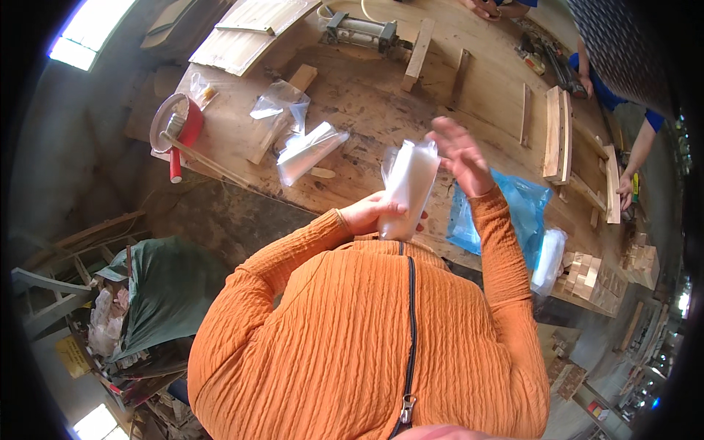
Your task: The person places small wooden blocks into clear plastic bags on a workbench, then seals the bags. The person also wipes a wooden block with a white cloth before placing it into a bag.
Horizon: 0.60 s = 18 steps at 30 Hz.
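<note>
My left hand (372, 213) is closed round the lower part of a stack of clear plastic bags (409, 183), held upright at the table's near edge. Just right of its top, my right hand (462, 154) is raised with the fingers stretched out and slightly blurred, holding nothing. To the left on the wooden table lies another bundle of clear plastic bags (312, 152), with a loose, crumpled clear bag (279, 101) behind it. A blue plastic bag (506, 209) lies beneath and beside my right forearm.
A red pot with a brush (192, 125) stands at the table's left edge. Behind are a metal cylinder (359, 33) and wooden strips (418, 55). At right, another person's hand (625, 189) touches a wooden frame (612, 183). Small wood blocks (587, 275) are stacked near right.
</note>
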Each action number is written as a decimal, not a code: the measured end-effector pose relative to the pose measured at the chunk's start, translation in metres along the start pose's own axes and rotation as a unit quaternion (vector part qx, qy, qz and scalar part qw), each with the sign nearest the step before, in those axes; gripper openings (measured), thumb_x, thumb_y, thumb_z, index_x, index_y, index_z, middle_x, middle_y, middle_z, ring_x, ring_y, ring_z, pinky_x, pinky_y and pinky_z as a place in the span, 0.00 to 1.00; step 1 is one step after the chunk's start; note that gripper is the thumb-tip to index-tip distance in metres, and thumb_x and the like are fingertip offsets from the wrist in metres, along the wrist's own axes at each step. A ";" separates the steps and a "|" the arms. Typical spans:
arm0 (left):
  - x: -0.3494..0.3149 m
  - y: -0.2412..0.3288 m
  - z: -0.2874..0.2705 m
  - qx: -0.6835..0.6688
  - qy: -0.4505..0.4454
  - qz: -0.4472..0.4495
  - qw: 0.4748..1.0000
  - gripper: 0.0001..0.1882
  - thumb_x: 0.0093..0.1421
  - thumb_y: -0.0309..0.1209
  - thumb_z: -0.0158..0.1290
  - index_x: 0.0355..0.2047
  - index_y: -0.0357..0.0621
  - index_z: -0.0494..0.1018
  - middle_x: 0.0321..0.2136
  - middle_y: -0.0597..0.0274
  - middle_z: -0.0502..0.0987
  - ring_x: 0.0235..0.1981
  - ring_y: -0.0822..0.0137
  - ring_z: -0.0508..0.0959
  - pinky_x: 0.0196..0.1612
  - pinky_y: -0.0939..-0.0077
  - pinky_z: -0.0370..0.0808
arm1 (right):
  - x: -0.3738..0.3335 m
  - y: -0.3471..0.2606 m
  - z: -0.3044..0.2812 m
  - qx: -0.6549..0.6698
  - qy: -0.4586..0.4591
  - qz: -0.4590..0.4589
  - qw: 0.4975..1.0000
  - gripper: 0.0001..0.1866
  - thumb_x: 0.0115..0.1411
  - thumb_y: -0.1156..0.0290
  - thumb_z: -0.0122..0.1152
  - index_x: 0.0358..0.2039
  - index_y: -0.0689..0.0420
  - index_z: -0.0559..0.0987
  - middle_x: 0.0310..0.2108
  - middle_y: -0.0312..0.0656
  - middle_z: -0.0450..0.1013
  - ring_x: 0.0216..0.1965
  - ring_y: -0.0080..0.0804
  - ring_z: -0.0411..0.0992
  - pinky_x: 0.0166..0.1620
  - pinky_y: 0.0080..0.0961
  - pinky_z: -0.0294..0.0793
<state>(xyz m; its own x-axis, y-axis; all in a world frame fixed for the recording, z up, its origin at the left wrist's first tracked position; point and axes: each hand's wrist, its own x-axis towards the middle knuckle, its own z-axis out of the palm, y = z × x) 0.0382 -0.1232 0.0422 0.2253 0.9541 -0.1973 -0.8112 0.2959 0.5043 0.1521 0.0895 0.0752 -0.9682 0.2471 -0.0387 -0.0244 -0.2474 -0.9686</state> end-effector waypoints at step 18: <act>0.012 0.010 -0.052 0.053 -0.051 -0.042 0.996 0.25 0.62 0.47 0.46 0.45 0.36 0.70 0.29 0.49 0.77 0.30 0.61 0.79 0.32 0.70 0.77 | 0.022 0.055 0.080 0.270 -0.111 -0.097 0.951 0.23 0.47 0.62 0.67 0.42 0.56 0.70 0.44 0.50 0.72 0.51 0.48 0.69 0.58 0.54 0.60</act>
<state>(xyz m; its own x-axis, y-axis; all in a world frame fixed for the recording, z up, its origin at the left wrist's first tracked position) 0.0047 -0.1113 0.0014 0.3474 0.9242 -0.1587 -0.7270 0.3723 0.5769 0.1100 0.0067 0.0411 -0.9596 0.1477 0.2395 -0.2745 -0.6780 -0.6818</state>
